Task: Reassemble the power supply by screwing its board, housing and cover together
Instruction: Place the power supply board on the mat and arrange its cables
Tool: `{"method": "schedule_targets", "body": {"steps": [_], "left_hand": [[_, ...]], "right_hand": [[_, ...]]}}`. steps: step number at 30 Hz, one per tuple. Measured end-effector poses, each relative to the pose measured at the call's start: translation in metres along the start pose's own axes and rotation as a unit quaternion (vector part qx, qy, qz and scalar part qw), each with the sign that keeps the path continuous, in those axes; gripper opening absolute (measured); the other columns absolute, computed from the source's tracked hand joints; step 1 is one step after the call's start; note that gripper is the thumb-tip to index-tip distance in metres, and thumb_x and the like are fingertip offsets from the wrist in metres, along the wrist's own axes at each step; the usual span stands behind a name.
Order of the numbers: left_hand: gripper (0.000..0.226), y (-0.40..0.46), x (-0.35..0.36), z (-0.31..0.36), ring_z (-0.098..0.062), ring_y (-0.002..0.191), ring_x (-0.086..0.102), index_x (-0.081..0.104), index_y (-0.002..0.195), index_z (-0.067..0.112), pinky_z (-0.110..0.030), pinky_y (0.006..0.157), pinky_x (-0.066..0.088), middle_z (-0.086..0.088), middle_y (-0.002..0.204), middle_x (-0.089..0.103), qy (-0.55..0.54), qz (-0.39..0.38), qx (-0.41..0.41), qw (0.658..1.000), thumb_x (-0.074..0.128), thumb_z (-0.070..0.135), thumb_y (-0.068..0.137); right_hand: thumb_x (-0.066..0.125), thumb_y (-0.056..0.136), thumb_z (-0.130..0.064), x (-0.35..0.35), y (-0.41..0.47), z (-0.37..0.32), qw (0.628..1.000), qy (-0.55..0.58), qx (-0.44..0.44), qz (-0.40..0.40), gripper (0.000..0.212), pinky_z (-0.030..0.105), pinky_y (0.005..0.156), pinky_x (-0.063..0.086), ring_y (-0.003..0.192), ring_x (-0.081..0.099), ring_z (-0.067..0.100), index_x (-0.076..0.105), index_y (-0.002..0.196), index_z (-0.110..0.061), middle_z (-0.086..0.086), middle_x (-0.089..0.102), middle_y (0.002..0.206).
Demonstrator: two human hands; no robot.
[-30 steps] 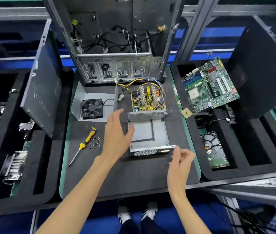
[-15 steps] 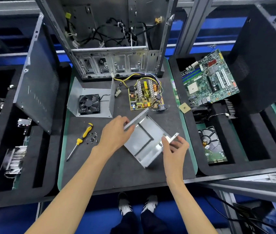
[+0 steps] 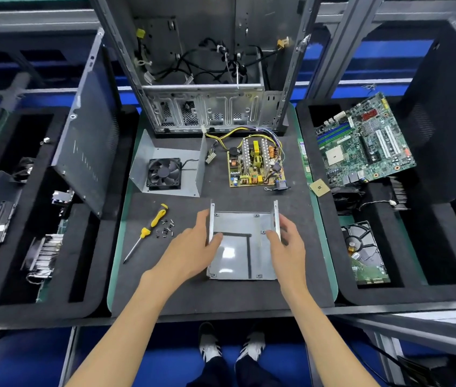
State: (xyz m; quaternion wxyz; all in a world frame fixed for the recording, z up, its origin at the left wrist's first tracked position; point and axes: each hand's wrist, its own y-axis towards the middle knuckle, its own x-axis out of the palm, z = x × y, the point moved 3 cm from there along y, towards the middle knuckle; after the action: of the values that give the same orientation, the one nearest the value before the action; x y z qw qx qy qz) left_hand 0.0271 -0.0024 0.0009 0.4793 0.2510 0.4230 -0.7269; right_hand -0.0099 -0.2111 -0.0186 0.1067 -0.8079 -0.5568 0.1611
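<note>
The grey metal housing [image 3: 242,247] lies open side up on the dark mat, its two side walls standing left and right. My left hand [image 3: 193,247] grips the left wall, thumb inside the tray. My right hand [image 3: 287,241] grips the right wall in the same way. The yellow power supply board [image 3: 256,163] with its wire bundle lies behind the housing. The bent metal cover [image 3: 165,166] carrying the black fan stands at the back left. A yellow-handled screwdriver [image 3: 148,230] lies left of the housing beside several small loose screws [image 3: 165,229].
An open computer case [image 3: 207,65] stands at the back of the mat, a side panel [image 3: 87,127] leaning at the left. Foam trays on the right hold a motherboard [image 3: 363,143], a CPU chip [image 3: 319,187] and a hard drive [image 3: 366,252].
The housing was lifted from in front of the board, turned in both hands, and now lies flat nearer to me, squared up with a hand on each side wall.
</note>
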Motion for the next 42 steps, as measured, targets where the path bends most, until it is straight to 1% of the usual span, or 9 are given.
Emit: {"method": "schedule_targets", "body": {"steps": [5, 8, 10, 12, 16, 21, 29, 38, 42], "left_hand": [[0.042, -0.009, -0.003, -0.007, -0.018, 0.058, 0.055, 0.016, 0.136, 0.036, -0.031, 0.047, 0.033, 0.001, 0.061, 0.056, -0.002, -0.003, -0.015, 1.0, 0.041, 0.034, 0.102], [0.041, -0.01, -0.008, -0.01, -0.017, 0.062, 0.057, 0.019, 0.135, 0.032, -0.031, 0.05, 0.036, 0.002, 0.064, 0.058, 0.024, -0.005, -0.03, 0.999, 0.042, 0.04, 0.101], [0.043, -0.009, -0.015, -0.011, -0.018, 0.071, 0.06, 0.027, 0.134, 0.029, -0.034, 0.058, 0.045, 0.004, 0.073, 0.061, 0.067, 0.002, -0.046, 0.997, 0.041, 0.05, 0.1], [0.043, -0.005, -0.026, -0.008, -0.017, 0.082, 0.062, 0.038, 0.131, 0.027, -0.036, 0.065, 0.049, 0.007, 0.087, 0.063, 0.088, 0.052, -0.052, 0.993, 0.043, 0.055, 0.098], [0.037, 0.006, -0.042, 0.012, -0.015, 0.101, 0.054, 0.053, 0.129, 0.022, -0.031, 0.07, 0.037, 0.004, 0.11, 0.056, 0.042, 0.174, -0.021, 0.984, 0.052, 0.043, 0.098], [0.03, 0.028, -0.047, 0.042, -0.018, 0.116, 0.053, 0.055, 0.128, 0.02, -0.034, 0.093, 0.045, 0.001, 0.122, 0.054, 0.008, 0.17, 0.048, 0.984, 0.054, 0.029, 0.1], [0.021, 0.041, -0.047, 0.054, -0.019, 0.111, 0.054, 0.061, 0.118, 0.02, -0.037, 0.094, 0.044, 0.001, 0.115, 0.056, 0.009, 0.158, 0.058, 0.986, 0.054, 0.025, 0.099], [0.02, 0.038, -0.047, 0.039, -0.019, 0.111, 0.051, 0.06, 0.117, 0.023, -0.031, 0.092, 0.033, 0.003, 0.114, 0.055, 0.024, 0.183, 0.017, 0.983, 0.054, 0.028, 0.099], [0.04, 0.025, -0.04, 0.029, -0.026, 0.11, 0.051, 0.05, 0.13, 0.017, -0.036, 0.088, 0.039, -0.005, 0.118, 0.054, 0.022, 0.208, -0.038, 0.977, 0.059, 0.035, 0.096]], "right_hand": [[0.061, 0.096, -0.011, 0.009, -0.002, 0.001, 1.0, -0.008, -0.011, -0.026, 0.043, 0.003, 0.076, 0.046, 0.105, 0.059, -0.016, 0.06, 0.124, -0.045, -0.029, 0.068, 0.114], [0.062, 0.098, -0.014, 0.011, -0.002, 0.002, 0.998, -0.027, -0.025, -0.044, 0.04, 0.001, 0.078, 0.044, 0.108, 0.057, -0.016, 0.057, 0.128, -0.04, -0.025, 0.065, 0.12], [0.064, 0.1, -0.028, 0.011, 0.001, -0.002, 0.997, -0.039, -0.03, -0.055, 0.031, 0.002, 0.08, 0.044, 0.11, 0.057, -0.012, 0.054, 0.128, -0.039, -0.021, 0.064, 0.123], [0.062, 0.099, -0.044, 0.007, 0.007, -0.011, 0.997, -0.05, -0.036, -0.042, 0.038, 0.01, 0.084, 0.047, 0.116, 0.057, -0.002, 0.05, 0.133, -0.035, -0.014, 0.06, 0.128], [0.065, 0.094, -0.052, 0.001, 0.038, -0.047, 0.986, -0.135, -0.095, 0.017, 0.057, 0.036, 0.097, 0.049, 0.119, 0.054, 0.011, 0.045, 0.141, -0.027, -0.008, 0.054, 0.129], [0.065, 0.091, -0.061, 0.022, 0.098, -0.091, 0.935, -0.323, -0.136, 0.042, 0.079, 0.045, 0.102, 0.045, 0.128, 0.045, 0.026, 0.039, 0.146, -0.01, 0.008, 0.05, 0.134], [0.074, 0.079, -0.066, 0.077, 0.153, -0.109, 0.874, -0.465, -0.128, 0.058, 0.086, 0.043, 0.101, 0.043, 0.127, 0.043, 0.032, 0.045, 0.13, -0.004, 0.013, 0.047, 0.134], [0.081, 0.076, -0.056, 0.078, 0.167, -0.103, 0.883, -0.449, -0.108, 0.082, 0.084, 0.041, 0.102, 0.041, 0.124, 0.05, 0.033, 0.043, 0.128, -0.001, 0.015, 0.052, 0.132], [0.08, 0.073, -0.059, 0.074, 0.167, -0.104, 0.888, -0.443, -0.107, 0.07, 0.084, 0.041, 0.1, 0.044, 0.12, 0.054, 0.034, 0.05, 0.125, 0.0, 0.016, 0.055, 0.128]]}}
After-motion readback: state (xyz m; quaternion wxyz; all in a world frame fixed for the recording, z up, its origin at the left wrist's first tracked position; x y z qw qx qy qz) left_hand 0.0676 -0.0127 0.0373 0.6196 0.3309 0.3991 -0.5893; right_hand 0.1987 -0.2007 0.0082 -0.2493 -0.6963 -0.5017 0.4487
